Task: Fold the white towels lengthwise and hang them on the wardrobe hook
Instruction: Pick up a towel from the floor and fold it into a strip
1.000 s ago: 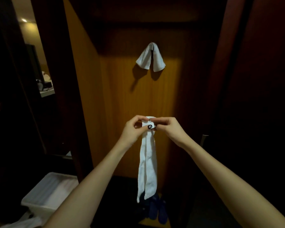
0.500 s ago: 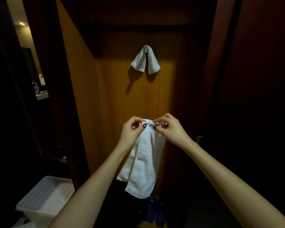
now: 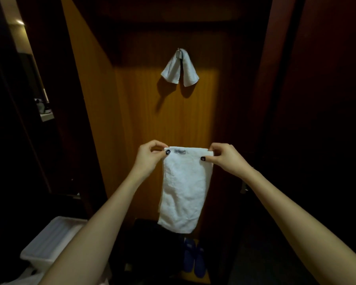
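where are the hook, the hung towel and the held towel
hook (image 3: 178,54): head view, its metal front
hung towel (image 3: 190,72): head view, its right drape
held towel (image 3: 183,188): head view, middle of the cloth

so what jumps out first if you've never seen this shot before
The eye lands on the white rectangular towel in the middle, pinched at its top corners by the left hand and the right hand. Above it, a second white towel hangs draped over a small metal hook on the lit orange-brown wooden wardrobe panel. A pair of dark blue slippers sits on the floor below.
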Motion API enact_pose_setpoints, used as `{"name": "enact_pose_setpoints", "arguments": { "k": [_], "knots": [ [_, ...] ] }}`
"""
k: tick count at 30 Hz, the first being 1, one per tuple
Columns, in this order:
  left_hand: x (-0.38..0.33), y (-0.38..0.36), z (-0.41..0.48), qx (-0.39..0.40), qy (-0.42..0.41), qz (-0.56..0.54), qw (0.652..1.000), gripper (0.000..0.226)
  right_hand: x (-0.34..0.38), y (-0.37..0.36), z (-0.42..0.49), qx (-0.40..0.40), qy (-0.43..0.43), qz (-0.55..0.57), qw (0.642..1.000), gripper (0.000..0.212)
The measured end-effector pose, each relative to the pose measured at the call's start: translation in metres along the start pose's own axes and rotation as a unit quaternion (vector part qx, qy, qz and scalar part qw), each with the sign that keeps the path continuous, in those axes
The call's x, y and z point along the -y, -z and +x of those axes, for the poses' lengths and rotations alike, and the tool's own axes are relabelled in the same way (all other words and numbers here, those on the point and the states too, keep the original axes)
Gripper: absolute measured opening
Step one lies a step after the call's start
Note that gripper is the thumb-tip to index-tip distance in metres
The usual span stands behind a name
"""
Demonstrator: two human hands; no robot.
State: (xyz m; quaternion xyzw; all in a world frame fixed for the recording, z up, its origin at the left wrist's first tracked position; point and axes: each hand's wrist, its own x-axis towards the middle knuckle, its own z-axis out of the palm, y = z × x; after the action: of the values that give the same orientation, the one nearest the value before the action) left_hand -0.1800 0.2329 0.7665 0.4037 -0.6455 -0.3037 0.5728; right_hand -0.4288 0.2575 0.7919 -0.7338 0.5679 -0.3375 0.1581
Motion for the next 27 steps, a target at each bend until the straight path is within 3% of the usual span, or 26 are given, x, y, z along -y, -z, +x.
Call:
{"name": "enact_pose_setpoints", "arguments": {
  "k": [8,13,20,24,27],
  "knots": [
    [0.005,0.001,0.005,-0.038,-0.009,0.131,0.991,0.015,0.004,-0.014,0.005,-0.122,0.033,0.007,0.992,0.028],
    [-0.003,-0.007,0.009,-0.041,-0.043,0.123,0.991,0.013,0.004,-0.015,0.008,-0.172,0.026,0.015,0.985,0.021],
    [-0.005,-0.008,0.018,-0.023,-0.032,0.079,0.996,0.031,0.011,-0.004,0.013,-0.137,0.018,-0.018,0.990,0.014],
    [-0.007,-0.006,0.020,-0.029,-0.030,0.049,0.998,0.031,0.011,-0.003,0.014,-0.101,0.012,-0.029,0.994,0.015],
    [-0.005,-0.004,0.017,-0.021,-0.029,0.012,0.999,0.030,0.010,-0.005,0.014,-0.117,-0.004,-0.004,0.993,0.013]
  ]
}}
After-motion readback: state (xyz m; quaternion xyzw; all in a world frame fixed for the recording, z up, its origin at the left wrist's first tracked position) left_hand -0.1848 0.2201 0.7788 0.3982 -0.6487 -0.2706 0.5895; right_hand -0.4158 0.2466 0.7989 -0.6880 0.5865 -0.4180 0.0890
